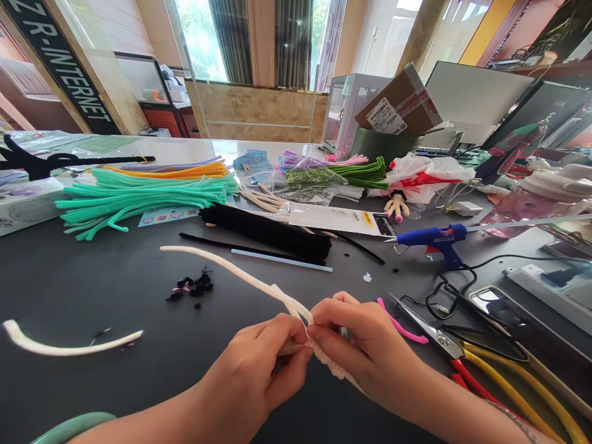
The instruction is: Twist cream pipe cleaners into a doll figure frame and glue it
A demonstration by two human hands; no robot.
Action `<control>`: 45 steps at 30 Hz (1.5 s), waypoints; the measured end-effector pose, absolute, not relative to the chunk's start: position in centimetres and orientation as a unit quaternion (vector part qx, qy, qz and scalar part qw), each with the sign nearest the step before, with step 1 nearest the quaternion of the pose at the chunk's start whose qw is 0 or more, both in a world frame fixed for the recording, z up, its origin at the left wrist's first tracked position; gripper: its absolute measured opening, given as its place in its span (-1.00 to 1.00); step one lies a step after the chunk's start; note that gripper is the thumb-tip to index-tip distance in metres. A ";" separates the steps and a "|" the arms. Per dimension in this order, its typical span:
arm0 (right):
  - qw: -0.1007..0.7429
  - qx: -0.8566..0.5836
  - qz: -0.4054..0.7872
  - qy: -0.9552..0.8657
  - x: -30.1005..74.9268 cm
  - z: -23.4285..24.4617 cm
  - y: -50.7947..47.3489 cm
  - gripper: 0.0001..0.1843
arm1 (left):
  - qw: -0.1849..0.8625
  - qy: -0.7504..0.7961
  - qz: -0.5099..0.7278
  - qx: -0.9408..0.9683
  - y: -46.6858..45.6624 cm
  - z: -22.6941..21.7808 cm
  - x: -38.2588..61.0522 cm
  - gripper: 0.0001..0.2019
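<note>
My left hand point(254, 376) and my right hand point(356, 351) meet above the dark table point(83, 394), both pinching a twisted cream pipe cleaner point(231, 268). Its long end runs up and to the left across the table, and its twisted part is partly hidden by my fingers. A short pink pipe cleaner point(400, 324) lies just right of my right hand. Beyond it are scissors with yellow and red handles point(467, 364). Small black bits point(192, 287) lie ahead of my left hand, and a loose cream pipe cleaner point(60, 348) lies farther left.
A blue glue gun point(432, 242) with a black cord lies at the right. Behind my hands are a black pipe cleaner bundle point(266, 231), a teal bundle point(139, 197) and a small doll point(396, 205). A cardboard box point(398, 105) stands at the back.
</note>
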State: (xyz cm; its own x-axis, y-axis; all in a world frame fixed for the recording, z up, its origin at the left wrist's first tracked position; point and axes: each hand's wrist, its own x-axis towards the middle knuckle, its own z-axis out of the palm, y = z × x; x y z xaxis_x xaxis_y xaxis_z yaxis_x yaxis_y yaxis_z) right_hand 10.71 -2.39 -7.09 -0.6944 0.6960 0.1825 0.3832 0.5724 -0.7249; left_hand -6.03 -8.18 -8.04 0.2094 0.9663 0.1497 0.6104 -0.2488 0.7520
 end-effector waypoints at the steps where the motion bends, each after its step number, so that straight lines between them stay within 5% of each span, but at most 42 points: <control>1: 0.230 -0.314 0.336 -0.858 10.7 -7.1 -2.4 -0.74 | 0.281 0.544 0.312 0.727 -8.2 -8.0 -6.0 -0.86; 16: 0.231 -0.271 0.300 -0.885 10.9 -7.3 -2.1 -0.77 | 0.276 0.487 0.361 0.746 -8.0 -8.9 -6.0 -0.82; 24: 0.318 -0.247 0.250 -0.881 10.7 -7.7 -1.9 -0.84 | 0.188 0.492 0.357 0.772 -8.0 -9.2 -5.8 -0.86; 37: 0.286 -0.333 0.372 -0.818 10.7 -6.5 -2.2 -0.89 | 0.096 0.503 0.337 0.790 -7.8 -9.5 -6.0 -0.84; 45: 0.325 -0.355 0.393 -0.784 10.7 -6.5 -2.6 -0.91 | 0.136 0.521 0.348 0.767 -7.9 -9.4 -6.1 -0.85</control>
